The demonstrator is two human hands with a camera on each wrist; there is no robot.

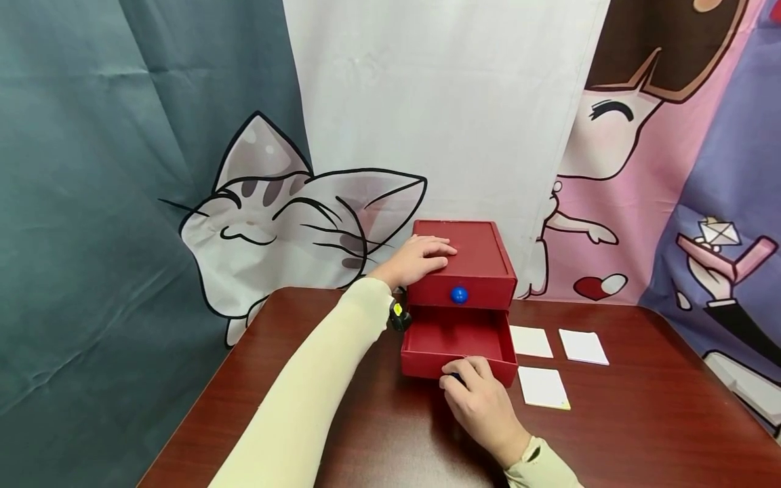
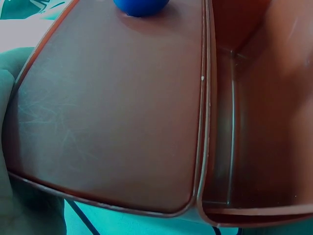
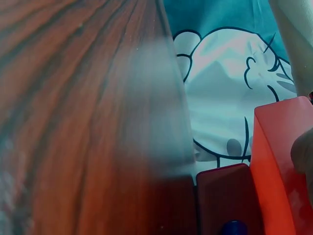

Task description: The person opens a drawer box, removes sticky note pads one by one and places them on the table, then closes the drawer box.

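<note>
A red two-drawer box (image 1: 472, 251) stands on the table, a blue knob (image 1: 459, 295) on its closed upper drawer. My left hand (image 1: 417, 259) rests on the top near its left edge, fingers extended; the left wrist view shows part of that hand (image 2: 7, 147) beside the upper drawer's front (image 2: 107, 103). Below, the lower drawer (image 1: 421, 362) is pulled out and its red floor shows. My right hand (image 1: 482, 407) curls its fingers round this drawer's dark knob (image 1: 456, 378), which is mostly hidden.
Several white paper pads, among them a near one (image 1: 543, 388), lie right of the box on the brown table (image 1: 641, 407). Behind the table hangs a printed cloth (image 1: 451, 102). A small black device (image 1: 399, 316) sits at my left wrist.
</note>
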